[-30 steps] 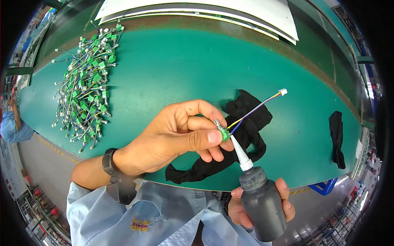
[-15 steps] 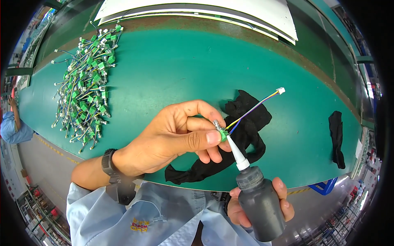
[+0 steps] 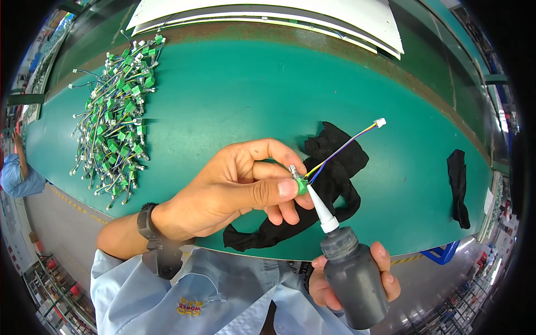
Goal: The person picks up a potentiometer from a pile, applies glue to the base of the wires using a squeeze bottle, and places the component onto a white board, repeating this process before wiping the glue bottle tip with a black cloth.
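Observation:
Between the thumb and fingers of my left hand is a small green connector with a silver metal stem. Its thin yellow and blue wires run up and right to a white plug. My right hand grips a dark grey squeeze bottle, tilted with its white cone nozzle pointing up and left. The nozzle's tip is at the connector's lower edge; whether it touches cannot be made out. Beneath both hands a crumpled black cloth lies on the green table.
A long heap of similar green connectors with wires lies at the left. Another black cloth strip is near the right edge. White panels stand along the far side. A person in blue is at the far left.
Hardly anything differs. The connector and nozzle tip have shifted very slightly, and both hands keep their hold.

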Tool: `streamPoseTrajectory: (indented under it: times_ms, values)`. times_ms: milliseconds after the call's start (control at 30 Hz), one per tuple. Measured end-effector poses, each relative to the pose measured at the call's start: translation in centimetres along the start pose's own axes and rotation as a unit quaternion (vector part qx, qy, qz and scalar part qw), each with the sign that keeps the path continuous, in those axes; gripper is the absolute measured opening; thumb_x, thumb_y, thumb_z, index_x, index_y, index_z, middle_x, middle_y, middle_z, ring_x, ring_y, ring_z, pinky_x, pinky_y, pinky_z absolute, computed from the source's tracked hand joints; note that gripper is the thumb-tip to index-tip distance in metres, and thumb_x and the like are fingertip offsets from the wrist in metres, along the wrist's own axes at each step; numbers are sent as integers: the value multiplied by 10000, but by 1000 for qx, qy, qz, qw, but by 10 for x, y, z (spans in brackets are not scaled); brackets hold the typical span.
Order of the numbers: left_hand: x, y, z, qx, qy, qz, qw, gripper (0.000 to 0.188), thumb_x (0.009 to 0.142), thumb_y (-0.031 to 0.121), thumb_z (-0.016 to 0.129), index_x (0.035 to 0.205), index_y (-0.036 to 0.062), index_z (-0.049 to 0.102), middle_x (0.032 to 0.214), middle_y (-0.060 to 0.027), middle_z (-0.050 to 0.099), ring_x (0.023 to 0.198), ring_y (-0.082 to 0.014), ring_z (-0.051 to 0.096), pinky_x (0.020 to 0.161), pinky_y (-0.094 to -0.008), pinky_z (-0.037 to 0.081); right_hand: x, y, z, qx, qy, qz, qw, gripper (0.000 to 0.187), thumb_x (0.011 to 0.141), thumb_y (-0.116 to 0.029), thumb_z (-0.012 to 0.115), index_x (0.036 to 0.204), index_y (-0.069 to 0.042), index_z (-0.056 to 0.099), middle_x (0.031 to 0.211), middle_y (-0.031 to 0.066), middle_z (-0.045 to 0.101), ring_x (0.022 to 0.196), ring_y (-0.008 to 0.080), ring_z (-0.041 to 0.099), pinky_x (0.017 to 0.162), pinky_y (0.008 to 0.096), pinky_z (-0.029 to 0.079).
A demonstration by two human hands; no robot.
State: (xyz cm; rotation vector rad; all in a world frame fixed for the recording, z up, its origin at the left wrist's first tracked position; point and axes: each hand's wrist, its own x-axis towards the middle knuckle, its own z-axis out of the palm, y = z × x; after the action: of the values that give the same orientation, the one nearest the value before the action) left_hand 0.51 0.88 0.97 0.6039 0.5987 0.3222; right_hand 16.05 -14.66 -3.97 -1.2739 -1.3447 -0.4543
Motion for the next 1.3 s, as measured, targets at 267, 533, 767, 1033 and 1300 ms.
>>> streamPoseTrajectory:
  times_ms: [267, 533, 767, 1033, 1300]
  values:
    - [0, -2, -3, -4, -9, -3, 1000, 260, 911, 127, 572, 1115, 7, 465, 915, -156, 667, 688, -136, 655, 539, -194, 478, 2, -2, -2, 3, -22, 28, 999, 561, 978, -464, 316, 1263, 19, 328, 1259, 154, 305, 1013, 348, 559, 613, 311, 535]
    - [-1, -1, -3, -16, -11, -15, 1000, 292, 909, 122, 568, 1148, -5, 457, 910, -151, 660, 678, -136, 648, 529, -191, 471, 1, -15, -15, 47, -75, 105, 991, 570, 976, -477, 318, 1264, 15, 320, 1262, 142, 304, 1018, 348, 551, 572, 290, 535]
    - [-1, 0, -2, -17, -9, -23, 1000, 299, 908, 119, 565, 1153, -14, 456, 902, -147, 658, 664, -133, 641, 519, -189, 462, 1, -1, 2, 22, 1, 30, 999, 574, 975, -477, 321, 1270, 16, 314, 1269, 140, 299, 1017, 355, 547, 551, 276, 532]
    - [-1, 1, -3, -22, -12, -28, 999, 306, 909, 125, 566, 1156, -18, 456, 901, -149, 657, 650, -131, 636, 514, -184, 459, -3, -7, -4, 25, -7, 65, 998, 570, 975, -477, 321, 1280, 4, 308, 1278, 132, 295, 1019, 355, 547, 551, 287, 534]
    - [-1, 1, -4, -24, -13, -32, 999, 327, 907, 142, 574, 1166, -19, 456, 897, -148, 656, 640, -128, 632, 505, -177, 454, 1, -16, -22, 5, -104, 121, 987, 566, 975, -470, 326, 1291, -1, 301, 1286, 122, 294, 1027, 357, 547, 556, 314, 536]
